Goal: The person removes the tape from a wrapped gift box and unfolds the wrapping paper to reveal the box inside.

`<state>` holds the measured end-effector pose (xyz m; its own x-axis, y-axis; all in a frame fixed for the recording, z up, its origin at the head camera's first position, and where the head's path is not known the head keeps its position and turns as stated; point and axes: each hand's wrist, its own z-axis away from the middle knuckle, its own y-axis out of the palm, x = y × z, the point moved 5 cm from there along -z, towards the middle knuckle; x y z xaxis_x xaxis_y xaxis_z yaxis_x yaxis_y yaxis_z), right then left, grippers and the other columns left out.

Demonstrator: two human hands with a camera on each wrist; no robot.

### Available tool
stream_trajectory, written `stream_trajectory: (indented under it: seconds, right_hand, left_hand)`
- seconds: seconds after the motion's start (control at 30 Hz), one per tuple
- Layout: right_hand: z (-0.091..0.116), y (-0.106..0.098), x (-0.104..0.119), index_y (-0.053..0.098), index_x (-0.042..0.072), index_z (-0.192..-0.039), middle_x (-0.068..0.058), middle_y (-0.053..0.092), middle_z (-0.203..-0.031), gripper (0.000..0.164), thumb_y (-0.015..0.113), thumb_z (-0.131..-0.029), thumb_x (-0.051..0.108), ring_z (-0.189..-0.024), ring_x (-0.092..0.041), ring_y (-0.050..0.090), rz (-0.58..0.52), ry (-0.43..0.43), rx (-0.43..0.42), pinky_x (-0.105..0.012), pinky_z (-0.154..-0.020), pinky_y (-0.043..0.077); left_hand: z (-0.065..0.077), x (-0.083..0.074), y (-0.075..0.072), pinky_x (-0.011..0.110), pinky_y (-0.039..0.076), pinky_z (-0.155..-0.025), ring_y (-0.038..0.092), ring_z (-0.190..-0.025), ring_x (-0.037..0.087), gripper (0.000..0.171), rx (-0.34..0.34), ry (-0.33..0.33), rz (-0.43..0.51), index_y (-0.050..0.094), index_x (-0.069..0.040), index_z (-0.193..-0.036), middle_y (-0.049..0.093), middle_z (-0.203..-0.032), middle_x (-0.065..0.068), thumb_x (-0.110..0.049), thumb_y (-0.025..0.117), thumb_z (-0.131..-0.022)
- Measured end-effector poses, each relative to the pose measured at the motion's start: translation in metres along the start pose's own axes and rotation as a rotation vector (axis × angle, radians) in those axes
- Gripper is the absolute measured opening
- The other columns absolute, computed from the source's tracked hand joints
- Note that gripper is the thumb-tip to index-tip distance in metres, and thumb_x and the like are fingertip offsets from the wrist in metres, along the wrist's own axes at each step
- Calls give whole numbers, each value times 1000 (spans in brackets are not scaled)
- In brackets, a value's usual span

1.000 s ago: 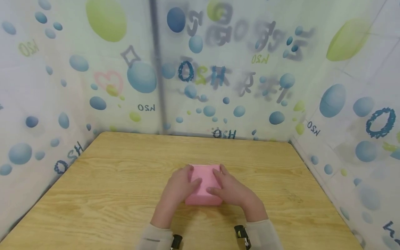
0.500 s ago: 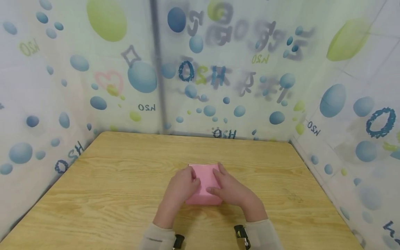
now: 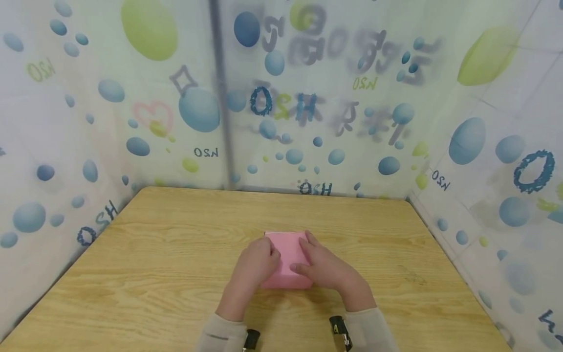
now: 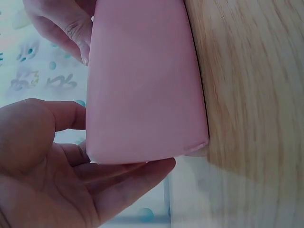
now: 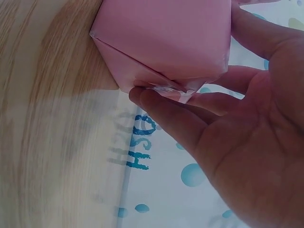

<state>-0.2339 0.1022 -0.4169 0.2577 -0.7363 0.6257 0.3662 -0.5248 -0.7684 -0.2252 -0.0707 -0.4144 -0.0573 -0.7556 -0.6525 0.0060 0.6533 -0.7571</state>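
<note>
A box wrapped in pink paper (image 3: 289, 249) sits on the wooden table between both hands. My left hand (image 3: 255, 261) holds its left side. The thumb and index finger are bent close together over the top, and the left wrist view has other fingers (image 4: 133, 185) lying along the end face of the box (image 4: 142, 85). On the opposite side, my right hand (image 3: 327, 266) grips the box with the thumb on top. In the right wrist view, its fingertips (image 5: 142, 95) touch a folded end with shiny, clear tape-like patches. The underside is hidden.
The wooden table (image 3: 176, 244) reaches back to a patterned curtain (image 3: 281, 166), which also hangs along both sides. A black wrist strap part (image 3: 337, 326) shows at the right sleeve, and a similar one (image 3: 251, 338) at the left.
The left thumb has drawn back from the top of the box, and the left fingers have curled in near its left edge. The right hand and the box stay almost still.
</note>
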Motion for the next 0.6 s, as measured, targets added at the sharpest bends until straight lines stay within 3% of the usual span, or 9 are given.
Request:
stream_trajectory:
  seconds: [0.23, 0.47, 0.6]
  right_hand:
    - [-1, 0, 0, 33, 0, -165, -21, 11, -179, 78, 69, -105, 34, -163, -41, 27, -1, 6, 13, -58, -131, 29]
    - [-3, 0, -1, 32, 2, -166, -19, 9, -179, 78, 67, -105, 35, -163, -41, 26, 7, 21, 22, -58, -131, 28]
    - [-6, -1, -5, 31, 3, -167, -17, 7, -180, 77, 66, -106, 35, -164, -40, 23, 7, 35, 16, -58, -132, 26]
  left_hand:
    - [-2, 10, -4, 27, 38, -53, 44, -59, 15, 24, 39, -11, 72, 53, -9, -80, 45, -69, 1, -11, 52, -104]
    - [-6, 15, -11, 28, 44, -60, 54, -70, 17, 18, 40, -22, 108, 62, -4, -92, 60, -80, 7, -12, 52, -104]
    - [-9, 18, -10, 28, 45, -60, 55, -71, 18, 19, 65, -62, 178, 63, -1, -100, 62, -83, 9, -13, 50, -105]
